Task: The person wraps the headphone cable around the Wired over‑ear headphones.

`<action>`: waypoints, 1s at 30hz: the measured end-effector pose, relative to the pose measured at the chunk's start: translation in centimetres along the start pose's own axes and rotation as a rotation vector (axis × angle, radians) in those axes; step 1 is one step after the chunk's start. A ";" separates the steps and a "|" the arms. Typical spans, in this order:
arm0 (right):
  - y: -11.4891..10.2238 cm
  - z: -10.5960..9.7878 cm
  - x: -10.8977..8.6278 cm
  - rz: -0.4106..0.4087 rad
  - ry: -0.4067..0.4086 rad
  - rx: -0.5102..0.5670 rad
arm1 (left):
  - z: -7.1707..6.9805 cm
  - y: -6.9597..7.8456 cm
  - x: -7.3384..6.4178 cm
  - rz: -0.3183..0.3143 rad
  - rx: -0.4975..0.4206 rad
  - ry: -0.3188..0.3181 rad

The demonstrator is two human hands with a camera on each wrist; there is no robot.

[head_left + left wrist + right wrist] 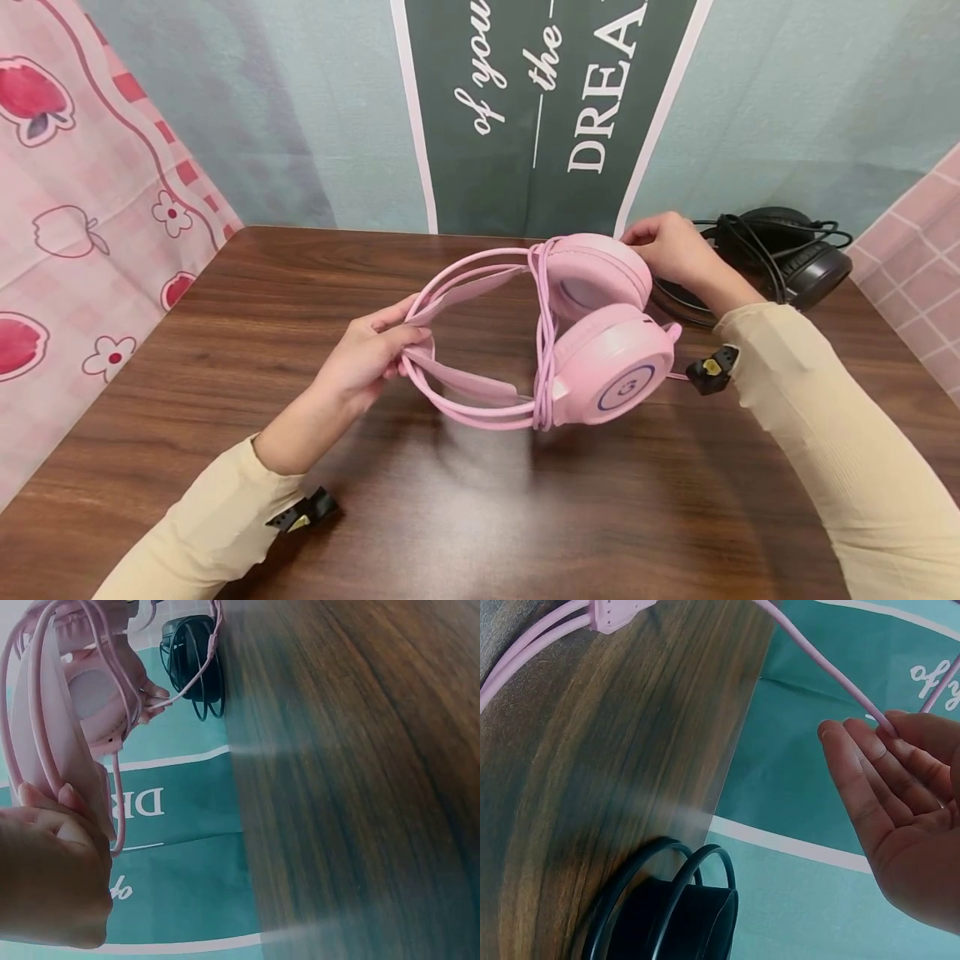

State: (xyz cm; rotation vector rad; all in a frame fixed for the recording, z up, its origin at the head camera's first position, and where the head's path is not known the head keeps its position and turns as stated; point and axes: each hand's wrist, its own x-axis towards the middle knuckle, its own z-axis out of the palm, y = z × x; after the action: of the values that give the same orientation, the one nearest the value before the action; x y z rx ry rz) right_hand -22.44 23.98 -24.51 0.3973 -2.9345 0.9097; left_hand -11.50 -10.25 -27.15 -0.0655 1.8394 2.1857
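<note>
A pair of pink headphones [626, 371] is held up over the wooden table, ear cups toward the right. My left hand [363, 358] grips the top of its headband, thumb on one side and fingers on the other. Pink cable [543, 350] is wound several times around the headband arms beside the ear cups. Behind the far ear cup is my right hand [671, 246], partly hidden by it in the head view. The right wrist view shows that hand pinching a stretch of pink cord [825, 671] between thumb and index finger, the other fingers extended.
Black headphones [813, 271] with a bundled black cord lie at the table's back right, close to my right forearm. A cloth with a dark green lettered panel [517, 196] hangs behind the table [420, 533]. Pink patterned cloth [82, 250] borders the left side, pink tile pattern [915, 242] the right.
</note>
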 end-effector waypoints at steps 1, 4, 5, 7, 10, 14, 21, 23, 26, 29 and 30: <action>0.0 0.0 0.0 0.001 -0.004 0.003 | 0.0 0.0 0.0 -0.006 -0.016 0.003; 0.0 0.1 0.0 0.003 -0.032 0.044 | -0.1 -0.1 0.1 -0.024 -0.062 0.011; 0.0 0.1 0.0 0.007 -0.044 0.062 | -0.1 -0.1 0.1 -0.030 -0.075 0.015; 0.0 0.2 0.0 0.017 -0.064 0.100 | -0.2 -0.1 0.1 -0.040 -0.095 0.028; 0.0 0.4 -0.1 0.024 -0.084 0.134 | -0.2 -0.2 0.2 -0.038 -0.115 0.046; -0.1 0.4 -0.2 0.027 -0.103 0.180 | -0.2 -0.2 0.2 -0.033 -0.125 0.069; -0.4 0.1 -0.2 -0.001 -0.112 0.141 | 0.0 -0.1 0.3 -0.054 -0.167 0.096; -0.5 -0.2 -0.2 -0.003 -0.108 0.129 | 0.0 0.1 0.3 -0.058 -0.185 0.098; -0.7 -0.6 -0.2 -0.002 -0.105 0.153 | 0.1 0.3 0.3 -0.059 -0.195 0.099; -0.8 -1.0 -0.2 -0.004 -0.103 0.203 | 0.1 0.5 0.2 -0.058 -0.207 0.099; -0.8 -1.1 -0.1 -0.009 -0.101 0.209 | 0.1 0.6 0.2 -0.058 -0.210 0.100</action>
State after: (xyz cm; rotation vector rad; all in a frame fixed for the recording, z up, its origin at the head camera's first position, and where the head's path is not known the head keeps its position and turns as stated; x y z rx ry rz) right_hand -22.15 23.99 -23.22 0.4782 -2.9323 1.2365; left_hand -11.78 -10.23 -26.63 -0.2721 1.6282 2.3648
